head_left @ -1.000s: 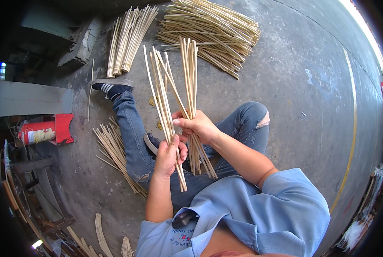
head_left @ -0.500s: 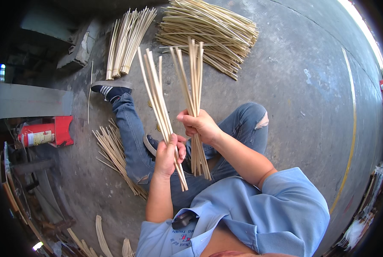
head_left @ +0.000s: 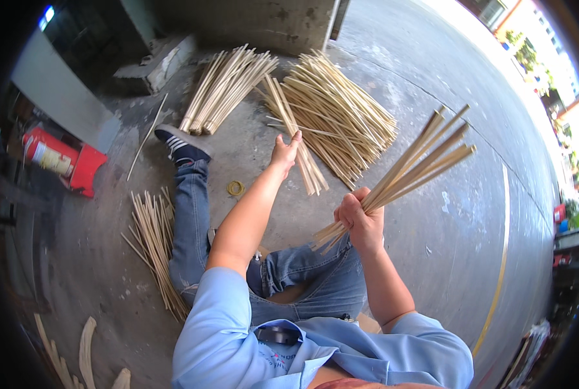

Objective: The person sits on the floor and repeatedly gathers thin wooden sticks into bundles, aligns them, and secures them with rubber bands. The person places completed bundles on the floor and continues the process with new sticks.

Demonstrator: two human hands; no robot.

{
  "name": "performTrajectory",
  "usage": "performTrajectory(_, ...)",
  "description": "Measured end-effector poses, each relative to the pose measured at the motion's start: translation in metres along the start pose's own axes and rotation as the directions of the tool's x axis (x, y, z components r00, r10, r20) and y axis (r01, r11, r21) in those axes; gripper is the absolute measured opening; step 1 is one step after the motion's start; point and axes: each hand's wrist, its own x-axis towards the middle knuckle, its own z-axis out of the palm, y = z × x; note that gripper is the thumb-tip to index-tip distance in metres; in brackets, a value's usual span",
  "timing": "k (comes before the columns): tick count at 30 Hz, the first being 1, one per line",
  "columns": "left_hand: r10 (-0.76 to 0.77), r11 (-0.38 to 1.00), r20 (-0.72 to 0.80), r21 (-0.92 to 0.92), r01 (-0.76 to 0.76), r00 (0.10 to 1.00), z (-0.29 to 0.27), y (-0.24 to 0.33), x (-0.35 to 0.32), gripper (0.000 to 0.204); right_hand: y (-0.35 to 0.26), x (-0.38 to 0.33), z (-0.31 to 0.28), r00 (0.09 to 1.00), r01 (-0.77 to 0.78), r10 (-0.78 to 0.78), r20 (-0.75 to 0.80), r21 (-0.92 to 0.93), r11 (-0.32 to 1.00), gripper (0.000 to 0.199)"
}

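Note:
My left hand (head_left: 285, 155) reaches forward with its fingers around a few thin pale wooden sticks (head_left: 312, 174), thumb apart from them. These sticks slant just left of a large pile of sticks (head_left: 341, 113) on the floor, their far ends overlapping its edge. A thicker bunch of sticks (head_left: 412, 175) is gripped by my right hand (head_left: 362, 219), closed in a fist near my bent knee. The bunch fans out toward the upper right, and its short ends stick out below the fist.
Upright-laid bundles of sticks (head_left: 228, 91) lie by my shoe (head_left: 182, 144). More sticks (head_left: 153, 246) lie left of my leg. A yellow ring (head_left: 235, 188) is on the concrete floor. A red fire extinguisher (head_left: 53, 155) stands at left; curved wooden pieces (head_left: 87, 350) lie at lower left.
My hands have moved apart. The left has stretched forward with its sticks toward the large pile; the right has swung right with its bunch, which now tilts rightward. The view has shifted too.

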Motion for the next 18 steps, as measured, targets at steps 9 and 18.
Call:
performTrajectory(9,0.601,0.769,-0.279,0.455,-0.448,0.749,-0.224,-0.066,-0.089,0.035,0.157,0.026,0.014,1.0,-0.001,-0.01,-0.025,-0.408,0.913,0.022)
performTrajectory(18,0.039,0.938,-0.897,0.184,0.294,0.44,-0.488,-0.2,-0.271,0.048,0.114,0.001,0.263,0.526,-0.764,0.726,0.444,-0.128,0.632,0.023)
